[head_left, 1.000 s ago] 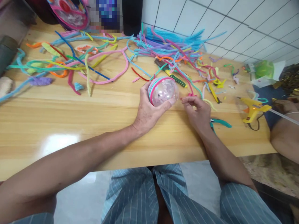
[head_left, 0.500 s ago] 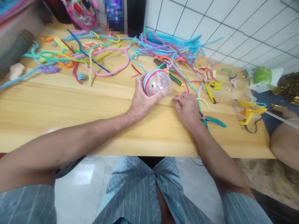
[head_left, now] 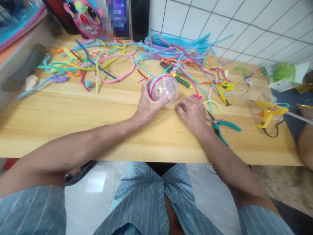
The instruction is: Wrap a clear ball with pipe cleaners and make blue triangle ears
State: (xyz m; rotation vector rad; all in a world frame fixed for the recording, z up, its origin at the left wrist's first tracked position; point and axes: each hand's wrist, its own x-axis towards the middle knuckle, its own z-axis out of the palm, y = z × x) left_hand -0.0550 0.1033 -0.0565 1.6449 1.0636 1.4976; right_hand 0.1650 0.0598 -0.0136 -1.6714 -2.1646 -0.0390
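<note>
Head view: pipe cleaners (head_left: 97,65) strewn across the far left of the wooden table (head_left: 73,111); my left hand (head_left: 148,109) clasps the clear ball (head_left: 163,88), ringed pink and blue, at mid-table; my right hand (head_left: 193,114) just beside it, fingers curled onto the tabletop, grasp not discernible; teal pliers (head_left: 223,125) near that wrist; yellow glue gun (head_left: 267,112) far right.

Desk (head_left: 73,107): light wood, smooth, faint sheen. Ball (head_left: 163,88): clear glossy plastic. Pipe cleaners (head_left: 171,49): fuzzy, matt. Pliers (head_left: 221,125): metal jaws, teal plastic grips. Glue gun (head_left: 269,112): yellow plastic. Wall tiles (head_left: 220,26): glossy white.
</note>
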